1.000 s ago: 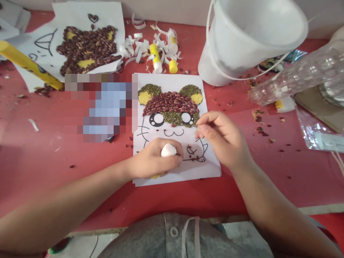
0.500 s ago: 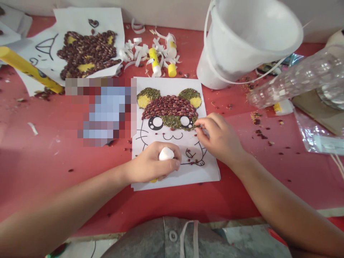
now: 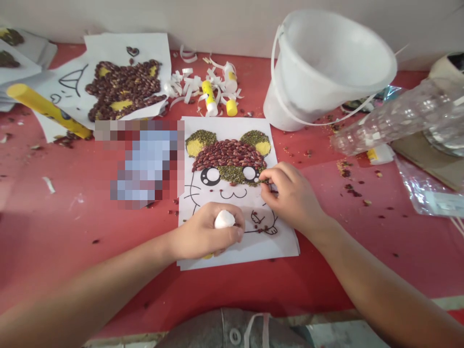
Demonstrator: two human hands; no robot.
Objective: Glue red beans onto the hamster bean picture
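Observation:
A white sheet (image 3: 232,244) with a hamster drawing lies on the red table (image 3: 72,227). Red beans (image 3: 228,152) and green seeds (image 3: 234,174) cover the hamster's head and ears. My left hand (image 3: 208,234) rests on the lower part of the sheet, closed around a glue stick (image 3: 224,219) whose white end pokes up between the fingers. My right hand (image 3: 290,195) is pinched at the green seed patch beside the hamster's right eye; what the fingertips hold is too small to make out.
A tilted white bucket (image 3: 326,67) stands behind the sheet. Glue sticks (image 3: 209,96) and paper strips lie at the back. A second bean picture (image 3: 123,87) and yellow tube (image 3: 47,110) sit at the left. Clear plastic wrap (image 3: 398,116) fills the right. Loose beans dot the table.
My right hand has moved left and down onto the green seed patch by the eye. My left hand has stayed put on the glue stick. The view has tilted slightly.

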